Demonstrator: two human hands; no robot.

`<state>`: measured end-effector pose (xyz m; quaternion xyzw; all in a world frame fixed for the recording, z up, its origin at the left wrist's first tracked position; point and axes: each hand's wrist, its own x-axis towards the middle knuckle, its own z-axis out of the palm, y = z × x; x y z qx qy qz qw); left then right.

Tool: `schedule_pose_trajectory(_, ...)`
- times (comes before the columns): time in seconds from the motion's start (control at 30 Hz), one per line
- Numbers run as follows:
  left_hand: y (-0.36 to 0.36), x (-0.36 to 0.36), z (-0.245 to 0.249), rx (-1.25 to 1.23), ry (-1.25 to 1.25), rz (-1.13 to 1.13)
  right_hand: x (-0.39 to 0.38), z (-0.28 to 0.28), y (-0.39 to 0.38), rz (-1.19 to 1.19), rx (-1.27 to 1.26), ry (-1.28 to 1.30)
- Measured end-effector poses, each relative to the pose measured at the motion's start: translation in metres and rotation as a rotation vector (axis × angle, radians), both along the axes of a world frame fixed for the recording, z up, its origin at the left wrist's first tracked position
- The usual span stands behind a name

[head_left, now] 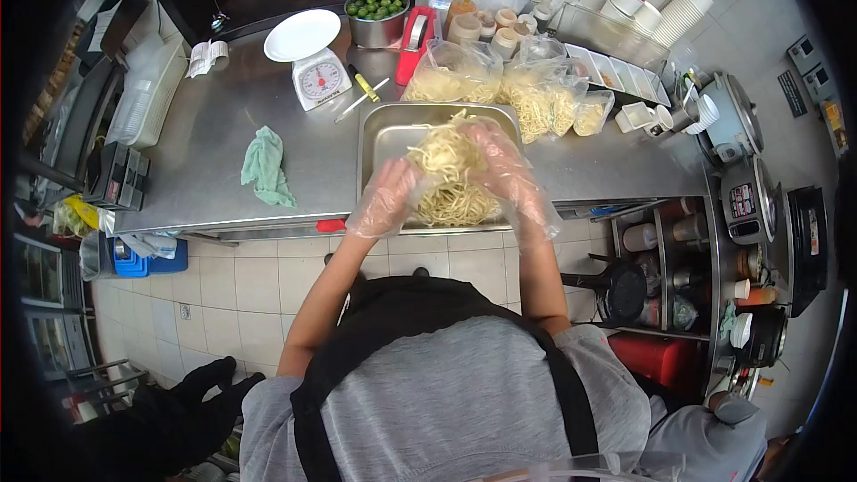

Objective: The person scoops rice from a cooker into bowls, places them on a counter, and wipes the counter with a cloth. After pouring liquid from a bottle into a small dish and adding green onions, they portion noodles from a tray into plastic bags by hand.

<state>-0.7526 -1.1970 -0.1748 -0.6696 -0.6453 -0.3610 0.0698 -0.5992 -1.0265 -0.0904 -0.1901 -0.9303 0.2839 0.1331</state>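
Note:
My left hand (390, 194) and my right hand (507, 175) both wear clear plastic gloves. Between them they hold up a loose clump of pale yellow noodles (440, 155), slightly blurred by motion. The right fingers curl around the clump's right side, while the left fingers press against its left side. More noodles (457, 205) lie below in the near part of a steel tray (379, 128) on the counter. Bags of noodles (533, 114) stand just behind the tray's right corner.
A kitchen scale (321, 80) with a white plate stands at the back left, beside a pot of green limes (376, 7). A green cloth (266, 168) lies on the steel counter (198, 170). Rice cookers (734, 116) line the right side. Other people are behind me on both sides.

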Motion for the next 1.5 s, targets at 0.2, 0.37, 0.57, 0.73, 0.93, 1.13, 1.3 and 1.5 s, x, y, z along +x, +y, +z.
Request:
schedule_pose_trajectory(0.2, -0.009, 0.004, 0.021, -0.164, -0.210, 0.055, -0.020, -0.047, -0.006, -0.006, -0.026, -0.127)
schedule_pose_trajectory(0.37, 0.001, -0.041, -0.002, -0.441, -0.480, 0.057, -0.019, -0.068, -0.032, -0.127, 0.049, 0.068)
schedule_pose_trajectory(0.57, 0.043, -0.039, 0.021, -0.916, -0.501, -0.040, 0.003, -0.075, 0.001, 0.292, -0.166, 0.052)
schedule_pose_trajectory(0.73, 0.065, -0.034, 0.001, -0.962, -0.315, -0.091, 0.000, -0.068, 0.033, 0.213, -0.278, -0.161)
schedule_pose_trajectory(0.93, 0.044, -0.032, -0.005, -0.664, -0.546, 0.029, -0.039, -0.063, 0.006, 0.086, -0.114, -0.328)
schedule_pose_trajectory(1.13, 0.032, -0.030, 0.010, -0.401, -0.757, -0.077, -0.026, -0.059, -0.010, -0.048, -0.234, 0.035)
schedule_pose_trajectory(1.3, 0.030, -0.033, 0.005, -0.424, -0.593, -0.012, -0.004, -0.058, -0.002, 0.036, -0.159, 0.038)
schedule_pose_trajectory(1.5, 0.043, -0.033, -0.007, -0.611, -0.349, -0.046, -0.005, -0.027, 0.008, 0.071, 0.184, -0.403)
